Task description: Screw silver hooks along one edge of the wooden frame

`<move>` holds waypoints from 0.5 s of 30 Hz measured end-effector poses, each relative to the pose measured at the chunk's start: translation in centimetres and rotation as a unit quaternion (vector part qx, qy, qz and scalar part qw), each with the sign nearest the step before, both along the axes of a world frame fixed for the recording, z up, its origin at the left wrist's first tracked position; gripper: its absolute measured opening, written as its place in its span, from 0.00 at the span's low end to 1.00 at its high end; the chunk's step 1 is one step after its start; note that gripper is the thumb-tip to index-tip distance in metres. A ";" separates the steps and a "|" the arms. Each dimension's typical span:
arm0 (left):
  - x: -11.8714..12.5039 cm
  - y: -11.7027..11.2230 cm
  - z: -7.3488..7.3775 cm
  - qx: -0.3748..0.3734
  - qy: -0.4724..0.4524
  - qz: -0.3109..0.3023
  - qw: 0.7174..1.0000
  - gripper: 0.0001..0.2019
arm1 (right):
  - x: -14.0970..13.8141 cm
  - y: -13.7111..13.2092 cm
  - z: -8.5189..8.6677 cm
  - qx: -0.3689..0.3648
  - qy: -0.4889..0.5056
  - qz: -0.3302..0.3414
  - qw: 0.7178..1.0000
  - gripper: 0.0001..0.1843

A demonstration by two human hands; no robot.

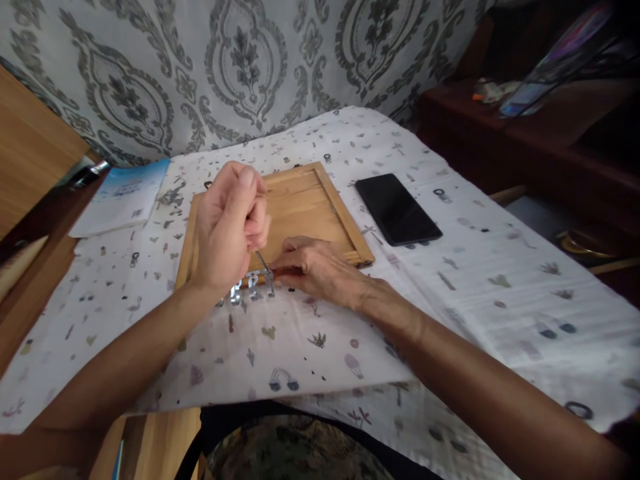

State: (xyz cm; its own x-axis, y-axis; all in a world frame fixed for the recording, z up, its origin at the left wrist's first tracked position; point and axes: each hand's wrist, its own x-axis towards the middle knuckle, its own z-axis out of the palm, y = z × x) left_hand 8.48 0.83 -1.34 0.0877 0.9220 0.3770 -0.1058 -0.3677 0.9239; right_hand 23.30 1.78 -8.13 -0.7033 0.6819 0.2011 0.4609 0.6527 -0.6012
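My left hand (233,220) is closed in a fist, upright over the near left part of a framed wooden board (303,197). From beneath the fist a thin metal shaft (262,261), like a screwdriver's, slants down to a shiny metal hook rack (254,287); its handle is hidden in my fingers. The rack lies along the board's near edge with several hooks pointing toward me. My right hand (320,270) is closed, thumb and fingers pinched at the rack's right end beside the shaft tip. My fingers cover that end, and a screw there cannot be made out.
A black phone (399,209) lies right of the board on the patterned white cloth (320,347). A booklet (123,199) is at the far left. Behind hangs a grey patterned curtain (245,60). Dark red furniture (500,140) stands at the right.
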 end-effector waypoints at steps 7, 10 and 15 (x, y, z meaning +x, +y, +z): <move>-1.6 2.9 0.6 -0.074 0.041 -0.300 0.950 0.13 | 0.1 0.0 0.0 -0.001 0.001 0.003 1.000 0.04; -1.7 3.0 0.8 -0.085 0.040 -0.341 0.935 0.10 | -0.1 0.0 -0.4 -0.003 0.050 0.001 0.999 0.03; -1.1 2.1 0.7 -0.066 0.043 -0.341 0.937 0.08 | -1.0 0.2 -1.3 -0.038 0.226 0.044 0.972 0.12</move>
State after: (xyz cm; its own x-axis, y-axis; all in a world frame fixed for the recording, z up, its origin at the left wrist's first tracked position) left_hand 7.36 2.95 -0.60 0.6974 0.6794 0.2282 -0.1982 -0.1231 0.9724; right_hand 22.30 2.02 -9.47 -0.6117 0.6477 0.4542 0.0829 0.6235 -0.7774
